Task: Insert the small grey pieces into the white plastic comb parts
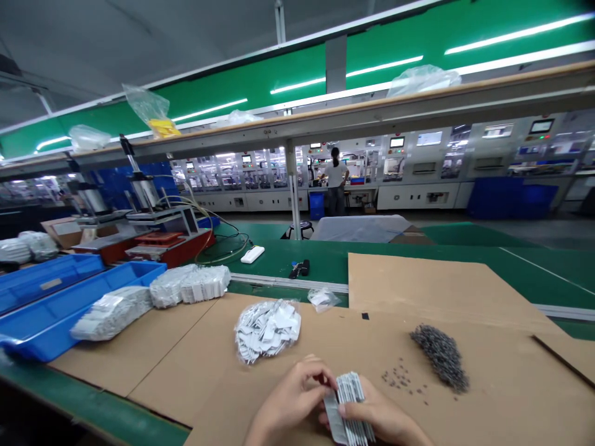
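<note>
Two hands [289, 399] [379, 415] hold one stack of white tags [349, 409].

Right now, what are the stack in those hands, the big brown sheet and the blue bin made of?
The stack of strips might be thin plastic or foil: pale with a faint silvery sheen, but it's hard to tell from here. The brown sheet looks like cardboard, matte with a straight cut edge. The blue bin looks like moulded plastic, smooth and shiny.

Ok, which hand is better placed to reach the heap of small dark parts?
Right, probably: the right hand is nearer the heap, while the left hand sits beyond the white strip bundle both hold.
</note>
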Action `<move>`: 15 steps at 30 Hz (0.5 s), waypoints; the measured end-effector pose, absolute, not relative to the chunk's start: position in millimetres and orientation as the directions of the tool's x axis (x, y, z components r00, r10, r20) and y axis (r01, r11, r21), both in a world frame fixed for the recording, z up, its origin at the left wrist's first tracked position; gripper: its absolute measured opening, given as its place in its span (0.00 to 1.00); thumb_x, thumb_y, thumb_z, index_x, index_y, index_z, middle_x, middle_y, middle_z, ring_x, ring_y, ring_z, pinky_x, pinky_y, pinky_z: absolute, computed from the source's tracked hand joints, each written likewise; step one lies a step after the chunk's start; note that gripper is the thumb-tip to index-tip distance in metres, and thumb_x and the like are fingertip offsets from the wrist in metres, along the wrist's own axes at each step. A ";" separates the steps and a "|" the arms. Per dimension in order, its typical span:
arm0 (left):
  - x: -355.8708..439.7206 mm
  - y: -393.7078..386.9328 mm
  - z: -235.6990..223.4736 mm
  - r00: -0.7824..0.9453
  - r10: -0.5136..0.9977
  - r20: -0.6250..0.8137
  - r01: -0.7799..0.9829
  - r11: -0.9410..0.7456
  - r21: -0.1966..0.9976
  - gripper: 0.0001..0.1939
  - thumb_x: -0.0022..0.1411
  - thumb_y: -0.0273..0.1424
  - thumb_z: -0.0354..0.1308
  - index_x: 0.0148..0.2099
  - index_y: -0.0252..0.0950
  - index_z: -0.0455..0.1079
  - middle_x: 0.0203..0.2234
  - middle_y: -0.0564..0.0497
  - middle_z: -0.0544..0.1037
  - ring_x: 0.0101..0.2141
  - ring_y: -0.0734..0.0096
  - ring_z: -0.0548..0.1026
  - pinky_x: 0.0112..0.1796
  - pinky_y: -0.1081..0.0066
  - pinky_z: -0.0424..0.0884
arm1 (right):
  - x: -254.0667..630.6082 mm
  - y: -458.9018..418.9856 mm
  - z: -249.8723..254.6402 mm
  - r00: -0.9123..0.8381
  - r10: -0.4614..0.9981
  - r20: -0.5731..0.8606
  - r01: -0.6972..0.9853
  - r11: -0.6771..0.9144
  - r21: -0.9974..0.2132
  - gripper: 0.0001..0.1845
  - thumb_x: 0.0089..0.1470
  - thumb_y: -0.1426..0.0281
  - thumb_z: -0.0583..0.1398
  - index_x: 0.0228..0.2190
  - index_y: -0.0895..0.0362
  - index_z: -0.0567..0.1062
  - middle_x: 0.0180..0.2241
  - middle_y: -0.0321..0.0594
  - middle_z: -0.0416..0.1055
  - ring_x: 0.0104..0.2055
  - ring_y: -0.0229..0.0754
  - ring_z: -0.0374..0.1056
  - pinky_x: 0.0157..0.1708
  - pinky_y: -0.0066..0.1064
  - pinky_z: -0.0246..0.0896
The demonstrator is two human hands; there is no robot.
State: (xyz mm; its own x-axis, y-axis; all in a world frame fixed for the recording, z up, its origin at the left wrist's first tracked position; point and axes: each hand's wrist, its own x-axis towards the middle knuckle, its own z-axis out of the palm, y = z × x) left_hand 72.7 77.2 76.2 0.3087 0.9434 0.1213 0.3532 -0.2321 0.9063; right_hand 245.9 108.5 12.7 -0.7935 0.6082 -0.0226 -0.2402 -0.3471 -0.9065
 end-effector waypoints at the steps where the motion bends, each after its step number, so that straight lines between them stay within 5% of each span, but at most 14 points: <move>1: 73.2 78.4 69.8 0.282 0.953 0.114 0.304 -0.202 0.931 0.08 0.48 0.21 0.51 0.29 0.35 0.70 0.27 0.51 0.70 0.32 0.69 0.67 0.36 0.75 0.61 | 245.8 107.7 12.6 -0.806 0.591 -0.035 -0.249 -0.392 -0.886 0.20 0.39 0.68 0.63 0.36 0.63 0.70 0.35 0.50 0.72 0.36 0.49 0.69 0.37 0.40 0.61; 9: 79.2 80.8 19.3 0.126 0.984 0.128 -0.081 -0.118 0.990 0.05 0.48 0.29 0.59 0.29 0.33 0.67 0.23 0.52 0.70 0.28 0.72 0.67 0.31 0.76 0.62 | 249.2 105.4 15.7 -0.830 0.553 -0.070 -0.249 -0.480 -0.842 0.19 0.38 0.70 0.64 0.35 0.65 0.70 0.31 0.51 0.73 0.31 0.45 0.70 0.32 0.35 0.62; 15: 84.7 74.2 18.0 -0.142 0.982 0.122 -0.044 -0.129 0.991 0.11 0.45 0.35 0.61 0.28 0.33 0.67 0.23 0.50 0.71 0.28 0.69 0.69 0.32 0.73 0.65 | 246.9 116.5 0.0 -0.667 0.745 0.009 -0.337 -0.291 -0.895 0.20 0.38 0.69 0.64 0.37 0.61 0.70 0.32 0.46 0.71 0.32 0.44 0.69 0.32 0.35 0.62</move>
State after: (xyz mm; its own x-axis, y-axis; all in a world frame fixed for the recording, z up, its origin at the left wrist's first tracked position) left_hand 84.7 74.2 18.0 -0.1416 0.9824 0.1221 -0.0438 -0.1295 0.9906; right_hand 246.9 116.5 0.0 -0.6674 0.7447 0.0089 -0.3371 -0.2915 -0.8952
